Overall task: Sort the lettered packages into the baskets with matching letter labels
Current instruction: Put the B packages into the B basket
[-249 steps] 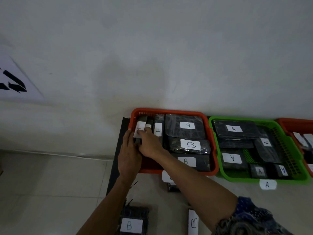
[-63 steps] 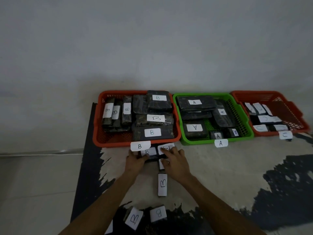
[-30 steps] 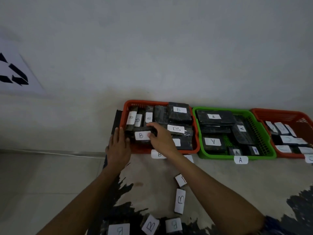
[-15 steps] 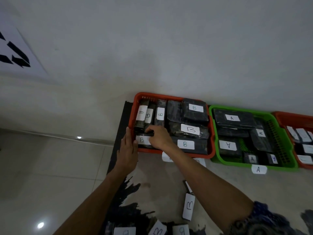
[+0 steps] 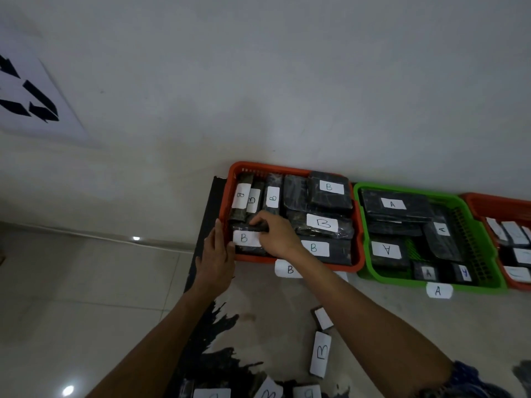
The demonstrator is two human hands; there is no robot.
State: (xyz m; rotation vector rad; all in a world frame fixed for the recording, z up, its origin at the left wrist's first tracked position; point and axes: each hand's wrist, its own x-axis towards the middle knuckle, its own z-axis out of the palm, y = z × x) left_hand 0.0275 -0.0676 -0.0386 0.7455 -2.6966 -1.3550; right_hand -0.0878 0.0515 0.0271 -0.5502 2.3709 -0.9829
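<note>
Two hands seat a B package [image 5: 247, 239] in my orange B basket [image 5: 293, 168], frame centre: right hand [image 5: 277, 235] pinching it, left hand [image 5: 217, 249] flat-fingered, steadying.

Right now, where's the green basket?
In the head view, the green basket sits at right by the wall, between the orange B basket and another orange basket.

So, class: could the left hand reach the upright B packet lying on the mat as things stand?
Probably yes: the left hand only rests at the B basket, and bare mat separates it from the packet.
</note>
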